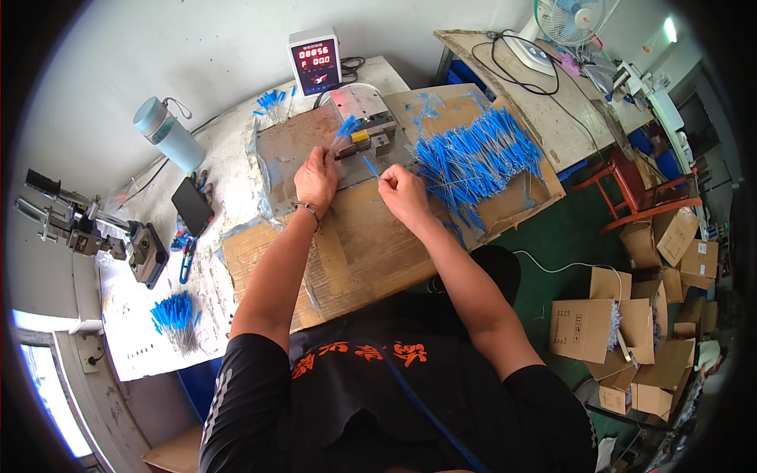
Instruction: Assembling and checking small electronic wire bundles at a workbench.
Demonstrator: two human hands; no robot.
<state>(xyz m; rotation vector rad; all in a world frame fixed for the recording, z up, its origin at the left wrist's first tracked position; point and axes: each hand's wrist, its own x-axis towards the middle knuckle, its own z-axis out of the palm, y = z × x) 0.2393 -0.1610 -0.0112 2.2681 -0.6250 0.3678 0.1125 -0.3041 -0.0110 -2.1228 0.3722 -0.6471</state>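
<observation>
Working surface: cardboard sheet [371,236] laid over a pale table [150,331].
Left hand [317,178]: fingers closed on a small bunch of blue-tipped wires [344,128], held at the metal press fixture [367,118].
Right hand [400,191]: fingertips pinched on one blue-tipped wire [369,165], just beside the fixture.
Stock: big pile of blue-tipped wires [477,158] right of the hands.
Behind: digital counter [315,61].

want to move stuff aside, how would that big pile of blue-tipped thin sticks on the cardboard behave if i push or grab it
The pile of blue-tipped sticks is loose, fanned and crisscrossed, so a push would probably scatter it, not slide it whole. Each piece looks very thin, so likely light and somewhat bendy. It lies near the cardboard sheet edge by the right hand; some could spill off.
</observation>
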